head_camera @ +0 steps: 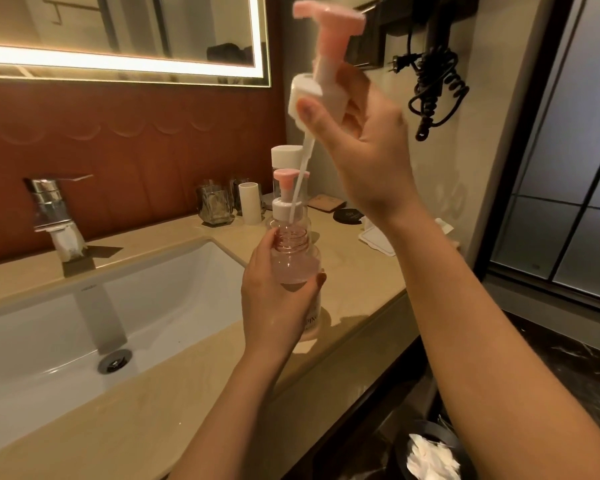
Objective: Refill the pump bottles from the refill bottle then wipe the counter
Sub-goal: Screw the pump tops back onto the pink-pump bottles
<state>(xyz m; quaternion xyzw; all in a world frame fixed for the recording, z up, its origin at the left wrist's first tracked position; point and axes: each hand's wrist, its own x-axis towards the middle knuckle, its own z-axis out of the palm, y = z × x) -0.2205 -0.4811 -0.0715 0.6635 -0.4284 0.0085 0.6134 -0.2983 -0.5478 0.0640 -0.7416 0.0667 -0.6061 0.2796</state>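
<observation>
Your right hand is pinching the pink-and-white plastic pump head, held high, its thin white dip tube reaching down to the neck; your left hand is gripping the clear pink-tinted pump bottle (standing on the beige counter beside the white sink).

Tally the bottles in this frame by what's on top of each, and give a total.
Open bottle, its pump lifted out: 1
Pump bottle, assembled: 1
White-capped bottle: 1
Total: 3
</observation>
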